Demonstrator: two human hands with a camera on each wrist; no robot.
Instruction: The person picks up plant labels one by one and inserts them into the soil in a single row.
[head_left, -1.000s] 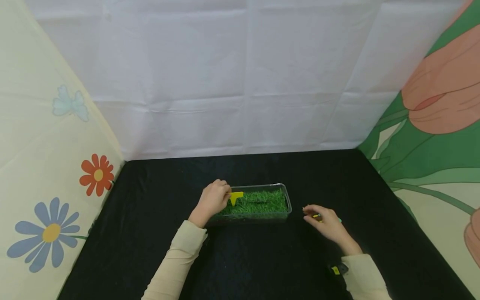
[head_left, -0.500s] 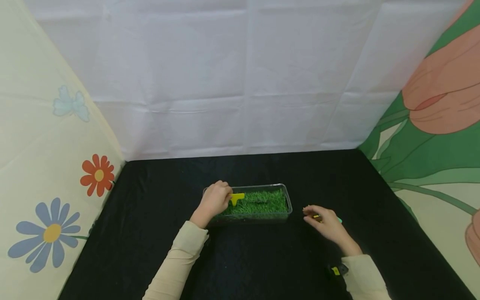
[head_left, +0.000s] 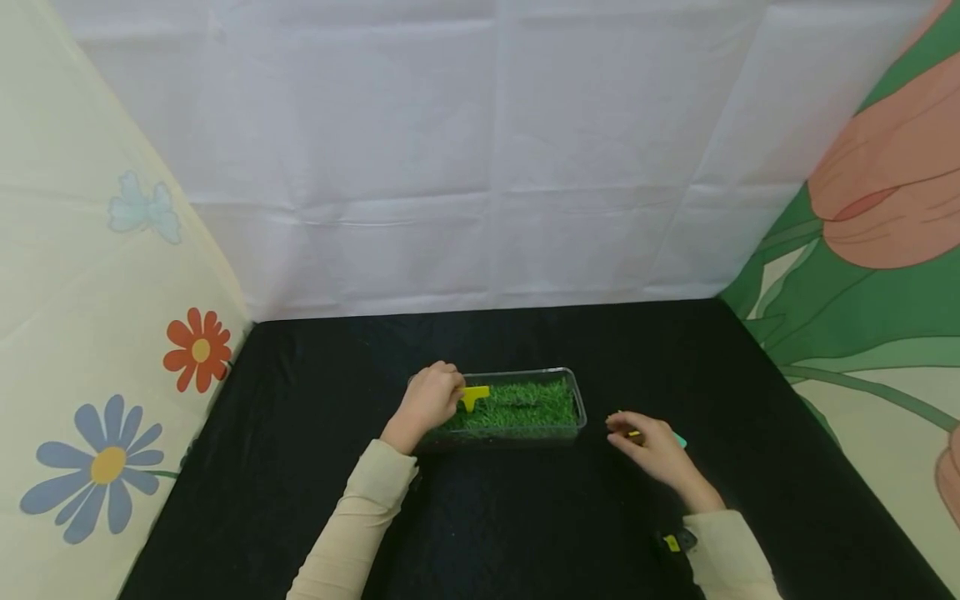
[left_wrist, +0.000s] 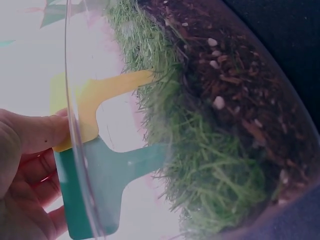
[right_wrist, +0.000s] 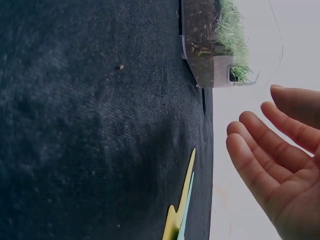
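Observation:
A clear plastic box (head_left: 501,432) of soil and green grass (head_left: 532,404) stands mid-table. At its left end my left hand (head_left: 427,400) pinches a yellow T-shaped tag (head_left: 473,395). In the left wrist view thumb and fingers grip the yellow tag (left_wrist: 85,105), and a green tag (left_wrist: 95,195) stands beside it; both stems reach the grass. Right of the box, my right hand (head_left: 656,450) hovers with relaxed, loosely bent fingers, empty in the right wrist view. Under it lie a yellow tag (right_wrist: 171,220) and a light teal one (right_wrist: 187,200).
A black cloth (head_left: 495,517) covers the table. A small dark object with a yellow patch (head_left: 672,542) is beside the right sleeve. White fabric (head_left: 480,167) hangs behind, with flower-printed panels at left and right. A tiny brown crumb (right_wrist: 120,67) lies on the cloth.
My left hand and the yellow tag have shifted very slightly right. The right hand is nearly still, and a little more of the teal tag shows behind it.

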